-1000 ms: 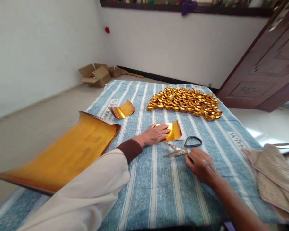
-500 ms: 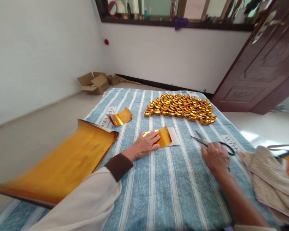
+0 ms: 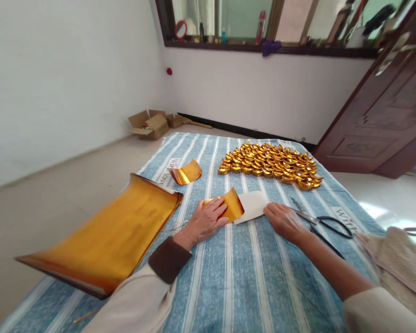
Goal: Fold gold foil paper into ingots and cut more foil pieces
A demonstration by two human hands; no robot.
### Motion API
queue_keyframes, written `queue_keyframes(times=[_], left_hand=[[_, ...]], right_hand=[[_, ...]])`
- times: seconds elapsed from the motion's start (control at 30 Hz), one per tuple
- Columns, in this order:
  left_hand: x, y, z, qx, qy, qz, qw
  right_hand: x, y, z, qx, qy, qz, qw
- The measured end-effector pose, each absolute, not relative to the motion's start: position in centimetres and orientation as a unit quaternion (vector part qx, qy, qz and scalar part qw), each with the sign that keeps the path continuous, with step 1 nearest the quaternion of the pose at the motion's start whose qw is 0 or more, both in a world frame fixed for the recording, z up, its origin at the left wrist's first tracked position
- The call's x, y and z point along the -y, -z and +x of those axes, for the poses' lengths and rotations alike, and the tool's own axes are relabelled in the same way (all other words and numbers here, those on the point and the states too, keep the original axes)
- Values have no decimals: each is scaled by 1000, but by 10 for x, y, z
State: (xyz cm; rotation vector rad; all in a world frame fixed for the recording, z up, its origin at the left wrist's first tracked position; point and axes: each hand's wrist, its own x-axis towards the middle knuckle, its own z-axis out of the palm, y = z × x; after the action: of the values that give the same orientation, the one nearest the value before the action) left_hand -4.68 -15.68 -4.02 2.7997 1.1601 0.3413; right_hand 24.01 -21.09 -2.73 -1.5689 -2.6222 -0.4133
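Observation:
My left hand [image 3: 208, 218] lies flat with fingers stretched over a small piece of gold foil paper [image 3: 234, 206], whose right end curls up off the cloth. Beside it is a white card [image 3: 252, 204], its left part covered by the foil. The fingers of my right hand [image 3: 283, 221] pinch the card's right edge. Just beyond that hand, black-handled scissors [image 3: 314, 219] rest on the cloth with their blades parted. A second curled gold foil piece [image 3: 187, 173] lies farther back. Large gold foil sheets [image 3: 111, 231] are stacked at the left, partly behind my left forearm.
Folded gold foil ingots [image 3: 268, 162] stand in rows toward the back right of the table, which a striped blue cloth [image 3: 215, 286] covers. A beige cloth [image 3: 398, 263] lies at the right edge. Cardboard boxes [image 3: 150, 126] sit on the floor beyond; a brown door [image 3: 374, 120] stands at right.
My right hand has let go of the scissors, leaving them on the cloth, and moved left to the white card. More of the card shows beyond the foil. The whole view has shifted slightly.

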Motion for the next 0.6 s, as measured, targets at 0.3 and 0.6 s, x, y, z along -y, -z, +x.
queue_keyframes(times=[0.3,0.6], left_hand=[[162,36,-45,-357,-136,920,83],[156,42,-49,-366,-273,875,161]], right_hand=[[257,-73,286,773,-249,-534,236],[149,-65,192,710,-502,-492,43]])
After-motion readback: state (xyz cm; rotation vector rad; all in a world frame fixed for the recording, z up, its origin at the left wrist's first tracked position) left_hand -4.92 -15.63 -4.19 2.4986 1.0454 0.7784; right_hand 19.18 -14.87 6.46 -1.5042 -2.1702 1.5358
